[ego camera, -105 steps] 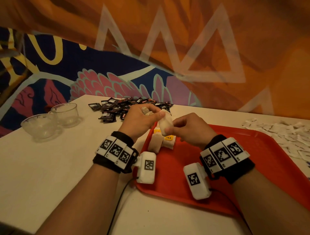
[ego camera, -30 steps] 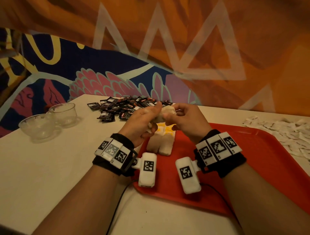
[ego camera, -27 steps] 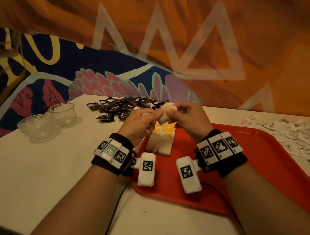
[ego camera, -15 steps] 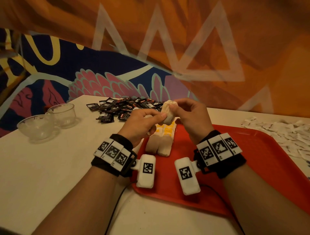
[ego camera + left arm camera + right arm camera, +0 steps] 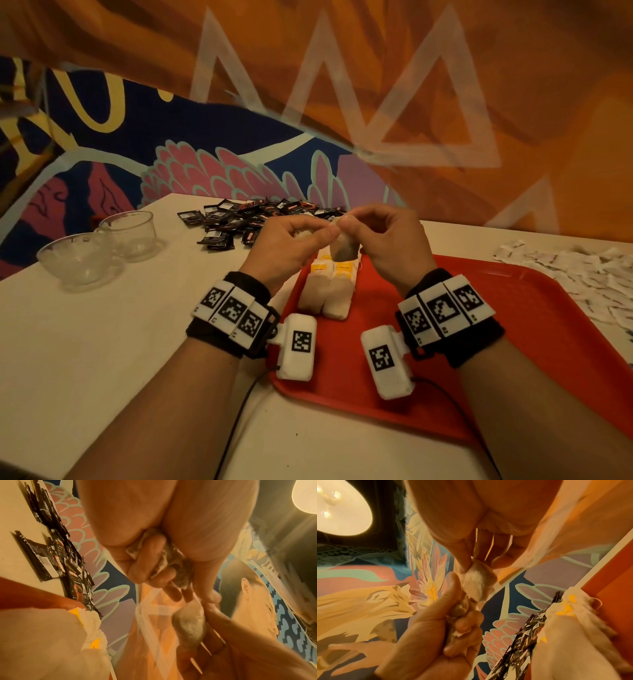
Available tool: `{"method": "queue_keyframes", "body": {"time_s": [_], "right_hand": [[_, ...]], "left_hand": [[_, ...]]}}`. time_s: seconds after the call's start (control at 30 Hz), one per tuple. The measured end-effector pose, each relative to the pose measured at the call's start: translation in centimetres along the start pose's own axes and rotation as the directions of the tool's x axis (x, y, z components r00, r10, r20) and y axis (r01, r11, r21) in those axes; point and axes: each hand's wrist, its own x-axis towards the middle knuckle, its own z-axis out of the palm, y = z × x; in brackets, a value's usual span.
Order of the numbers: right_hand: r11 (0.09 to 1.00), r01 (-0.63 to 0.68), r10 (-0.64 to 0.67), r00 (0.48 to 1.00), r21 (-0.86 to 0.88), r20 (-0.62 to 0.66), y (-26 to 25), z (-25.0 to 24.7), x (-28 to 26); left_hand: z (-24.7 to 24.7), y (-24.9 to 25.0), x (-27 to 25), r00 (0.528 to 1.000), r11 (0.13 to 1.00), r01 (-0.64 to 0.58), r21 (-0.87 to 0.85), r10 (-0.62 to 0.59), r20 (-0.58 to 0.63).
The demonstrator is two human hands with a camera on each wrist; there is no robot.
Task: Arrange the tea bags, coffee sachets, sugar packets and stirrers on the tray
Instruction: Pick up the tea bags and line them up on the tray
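Head view: both hands are raised above the far-left corner of the red tray [image 5: 513, 342]. The right hand [image 5: 390, 246] pinches the top of a tea bag [image 5: 344, 248] between thumb and forefinger; the bag hangs long axis vertical, top at 12 o'clock. The left hand [image 5: 284, 246] has its fingers curled, thumb tip touching the bag's top.

Left wrist view: the left hand's fingers [image 5: 147, 563] are clamped on a bundle of further tea bags [image 5: 164, 559] in the palm, barely seen from the head. Right wrist view confirms that bundle and the right hand's fingers [image 5: 462, 559] clamped on the hanging bag.

On the tray, two tea bags [image 5: 325, 291] lie side by side, long axes running 12 to 6, yellow tags at 12. Coffee sachets [image 5: 250, 219] are heaped on the counter [image 5: 102, 342] at 11 o'clock from the tray; sugar packets [image 5: 582, 274] are spread at 2 o'clock. Two glass cups [image 5: 102, 246] stand at 9 o'clock; contents cannot be determined.
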Motion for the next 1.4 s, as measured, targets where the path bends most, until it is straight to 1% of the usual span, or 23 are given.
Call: {"method": "queue_keyframes", "body": {"time_s": [0.1, 0.2, 0.3, 0.43, 0.53, 0.6, 0.7, 0.77, 0.83, 0.93, 1.07, 1.1, 1.17, 1.23, 1.27, 1.37, 1.4], "right_hand": [[0.997, -0.034, 0.037, 0.998, -0.066, 0.049, 0.1, 0.0, -0.2], [0.986, -0.075, 0.096, 0.985, -0.147, 0.142, 0.0, 0.0, -0.5], [0.979, -0.100, 0.130, 0.978, -0.179, 0.164, -0.2, -0.1, -0.6], [0.969, -0.144, 0.179, 0.969, -0.200, 0.171, -0.4, -0.1, -0.5], [0.958, -0.200, 0.240, 0.951, -0.205, 0.195, -0.7, 0.1, -0.6], [0.933, -0.259, 0.318, 0.918, -0.249, 0.238, -0.8, 0.5, -0.8], [0.865, -0.309, 0.442, 0.843, -0.395, 0.308, -1.0, 1.4, -1.1], [0.826, -0.342, 0.511, 0.790, -0.448, 0.339, -1.5, 1.9, -1.2], [0.790, -0.390, 0.573, 0.745, -0.474, 0.342, -1.7, 2.2, -1.1], [0.726, -0.390, 0.639, 0.688, -0.566, 0.345, -2.0, 3.0, -1.1], [0.652, -0.424, 0.726, 0.589, -0.628, 0.356, -2.6, 4.0, -1.6], [0.636, -0.417, 0.738, 0.575, -0.650, 0.353, -2.8, 4.1, -1.8], [0.614, -0.396, 0.747, 0.572, -0.682, 0.340, -2.9, 4.4, -1.9], [0.599, -0.414, 0.761, 0.560, -0.685, 0.327, -2.9, 4.7, -1.9], [0.593, -0.406, 0.762, 0.561, -0.695, 0.323, -2.9, 4.8, -1.9], [0.574, -0.317, 0.747, 0.580, -0.755, 0.324, -2.4, 4.8, -1.4], [0.571, -0.311, 0.747, 0.581, -0.760, 0.324, -2.3, 4.9, -1.3]], "left_hand": [[0.0, 0.2, -0.1, 0.997, 0.998, -0.066, 0.000, 0.066, -0.044], [-0.1, 0.5, 0.0, 0.992, 0.993, -0.074, -0.086, 0.065, -0.104], [-0.1, 0.4, 0.1, 0.990, 0.994, -0.090, -0.065, 0.082, -0.113], [-0.5, 0.0, 0.4, 0.993, 0.998, -0.058, -0.037, 0.054, -0.106], [-0.9, -0.2, 0.6, 0.995, 1.000, -0.004, -0.027, 0.002, -0.103], [-1.4, -0.4, 0.8, 0.990, 0.997, 0.045, -0.060, -0.053, -0.129], [-2.0, -0.7, 1.1, 0.971, 0.982, 0.106, -0.157, -0.136, -0.197], [-2.4, -0.9, 1.1, 0.962, 0.971, 0.122, -0.204, -0.166, -0.218], [-2.6, -0.9, 1.2, 0.956, 0.963, 0.136, -0.233, -0.190, -0.226], [-2.9, -1.1, 1.2, 0.947, 0.952, 0.157, -0.263, -0.221, -0.232], [-3.0, -1.4, 1.2, 0.946, 0.945, 0.177, -0.274, -0.240, -0.216], [-3.0, -1.4, 1.2, 0.946, 0.944, 0.184, -0.274, -0.246, -0.213], [-3.2, -1.6, 1.3, 0.942, 0.940, 0.197, -0.281, -0.260, -0.211], [-3.3, -1.7, 1.3, 0.939, 0.934, 0.206, -0.291, -0.272, -0.211], [-3.3, -1.8, 1.3, 0.937, 0.933, 0.208, -0.295, -0.276, -0.212], [-3.4, -1.9, 1.4, 0.935, 0.928, 0.217, -0.302, -0.286, -0.210], [-3.4, -2.0, 1.4, 0.935, 0.927, 0.219, -0.304, -0.288, -0.205]]}}
